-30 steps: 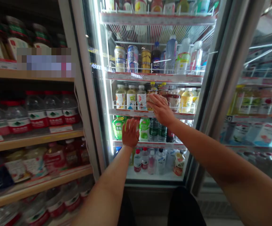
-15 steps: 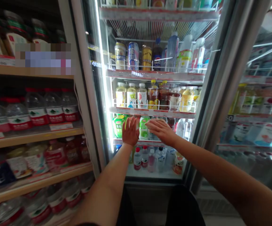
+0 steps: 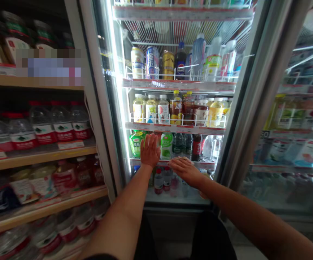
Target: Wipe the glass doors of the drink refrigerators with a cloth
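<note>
The glass door [image 3: 151,198] of a lit drinks cooler stands in front of me. My left hand [image 3: 150,150] lies flat on the glass, fingers pointing up and slightly apart, holding nothing. Behind it are a green drink pack [image 3: 137,144] and a green-labelled bottle [image 3: 166,145]. Lower and to the right, my right hand [image 3: 185,170] presses against the glass with its fingers together, pointing left. A thin white cloth [image 3: 182,158] peeks out along the top of those fingers; the rest is hidden beneath the hand. Small red-capped bottles [image 3: 158,182] sit behind the glass nearby.
Wooden shelves [image 3: 39,159] with red-capped water bottles [image 3: 43,126] run along the left. A metal door frame [image 3: 256,97] and another drinks cooler [image 3: 294,135] stand on the right. Inside the middle cooler, cans [image 3: 152,63] and bottles fill wire shelves.
My right hand has slid down the glass with the cloth, from the green-labelled bottle's level to below that shelf's edge. My left hand has stayed nearly in place.
</note>
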A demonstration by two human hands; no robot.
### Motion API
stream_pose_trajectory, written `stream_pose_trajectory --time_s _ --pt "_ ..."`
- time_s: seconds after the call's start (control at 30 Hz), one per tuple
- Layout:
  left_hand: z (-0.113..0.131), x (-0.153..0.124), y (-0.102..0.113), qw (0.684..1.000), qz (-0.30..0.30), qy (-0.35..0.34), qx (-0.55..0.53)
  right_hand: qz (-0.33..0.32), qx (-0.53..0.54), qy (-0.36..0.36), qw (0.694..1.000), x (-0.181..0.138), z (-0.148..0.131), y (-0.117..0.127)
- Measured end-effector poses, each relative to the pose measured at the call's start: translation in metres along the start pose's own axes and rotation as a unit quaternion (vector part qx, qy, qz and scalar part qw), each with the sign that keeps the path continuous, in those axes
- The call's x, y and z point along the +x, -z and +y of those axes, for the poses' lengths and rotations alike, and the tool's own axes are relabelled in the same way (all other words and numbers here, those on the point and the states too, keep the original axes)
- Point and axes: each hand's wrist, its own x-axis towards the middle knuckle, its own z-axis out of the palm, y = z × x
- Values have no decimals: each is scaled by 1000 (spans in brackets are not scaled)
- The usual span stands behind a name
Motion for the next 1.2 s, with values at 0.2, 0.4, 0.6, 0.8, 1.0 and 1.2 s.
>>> stream_pose_trajectory --time_s 0.2,0.4,0.6,0.8,1.0,1.2 --pt "-1 -1 -1 1000 -6 5 -3 -66 38 27 997 -22 -7 -33" --pt "1 1 1 1000 17 -7 7 -18 12 59 998 -22 16 -11" --pt "2 3 1 1000 23 -17 14 85 -61 58 993 -14 49 42" --pt "1 2 0 999 22 -16 19 175 -146 -88 970 7 72 79" --pt "0 1 -1 1000 18 -9 8 257 -104 -142 950 44 105 116" --pt "0 0 -1 1000 14 -9 6 290 -128 -153 936 73 112 136"
